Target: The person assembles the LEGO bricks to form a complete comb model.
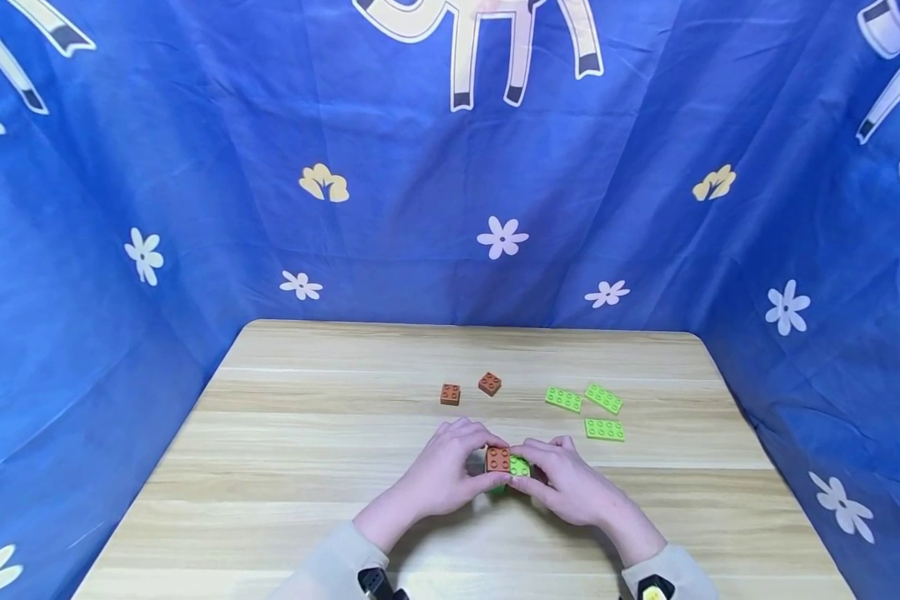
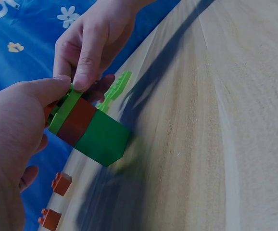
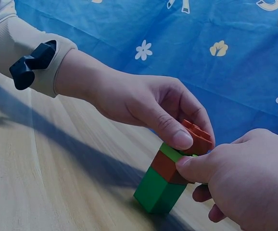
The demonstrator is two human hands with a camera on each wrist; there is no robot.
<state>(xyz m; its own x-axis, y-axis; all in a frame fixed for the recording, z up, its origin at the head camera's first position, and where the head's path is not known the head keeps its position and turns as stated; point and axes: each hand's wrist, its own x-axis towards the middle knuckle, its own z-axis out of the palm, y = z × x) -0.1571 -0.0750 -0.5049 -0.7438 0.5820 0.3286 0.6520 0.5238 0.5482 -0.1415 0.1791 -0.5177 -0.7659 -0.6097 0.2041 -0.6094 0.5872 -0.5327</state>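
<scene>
Both hands hold a small stack of toy building bricks at the front middle of the table. At its base is a dark green brick (image 3: pixel 159 191), with a brown brick (image 3: pixel 168 167) above it and a lime green flat brick (image 1: pixel 520 467) over that. Another brown brick (image 1: pixel 498 459) sits on the left part of the lime green one. My left hand (image 1: pixel 450 467) pinches this top brown brick between thumb and fingers. From the other side, my right hand (image 1: pixel 570 483) grips the lime green flat brick, its thumb on the near edge.
Two loose brown bricks (image 1: pixel 450 394) lie beyond the hands on the wooden table (image 1: pixel 307 467). Farther right are three lime green flat bricks (image 1: pixel 604 429). Blue patterned cloth (image 1: pixel 420 192) hangs behind the table and along both sides.
</scene>
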